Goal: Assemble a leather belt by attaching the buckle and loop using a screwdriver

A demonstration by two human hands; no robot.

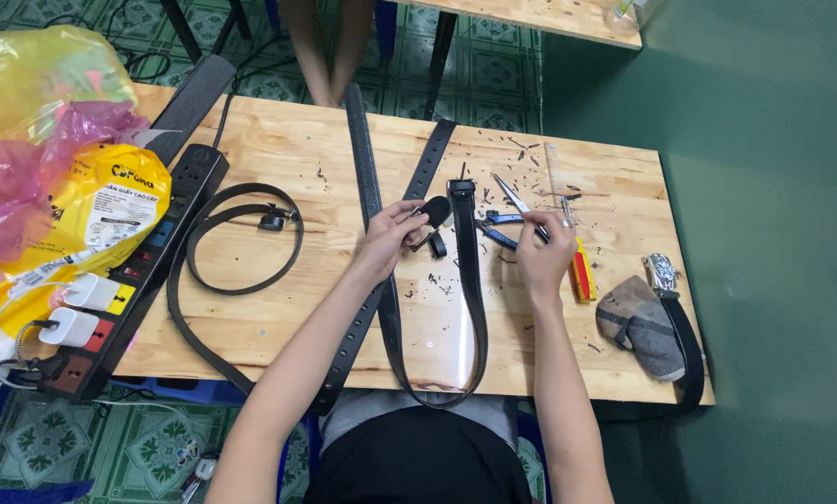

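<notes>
Belt tip in left fingers, mid-table, w/ clutter around.

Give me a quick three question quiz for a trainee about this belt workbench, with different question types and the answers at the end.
1. True or false: the left hand holds the end of a black belt that loops down over the near edge of the wooden table.
2. Multiple choice: what lies just beyond the right hand? A) a hammer B) blue-handled pliers C) a glue bottle
3. Fill in: the power strip lies on the table's ____ side.

Key: 1 true; 2 B; 3 left
</notes>
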